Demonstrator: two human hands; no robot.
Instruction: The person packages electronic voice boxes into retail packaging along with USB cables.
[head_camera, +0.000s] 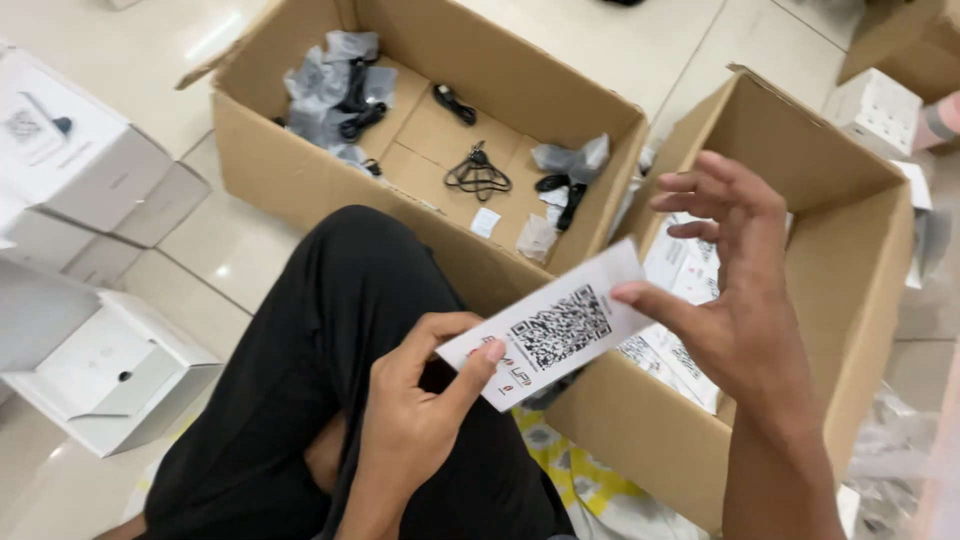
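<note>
I hold a white paper slip (560, 320) printed with a square black code in front of me, above my black-trousered knee (330, 300). My left hand (425, 400) pinches its lower left end between thumb and fingers. My right hand (735, 270) touches the slip's right end with the thumb, while the other fingers are spread apart above it. Behind the slip, an open cardboard box (860, 300) holds more white printed slips (680, 270).
A second open cardboard box (300, 170) ahead holds black cables (478, 172) and grey plastic bags (330, 85). White cartons (80, 160) and an open white box (110, 375) stand on the tiled floor at left. A white box (875, 105) sits at the far right.
</note>
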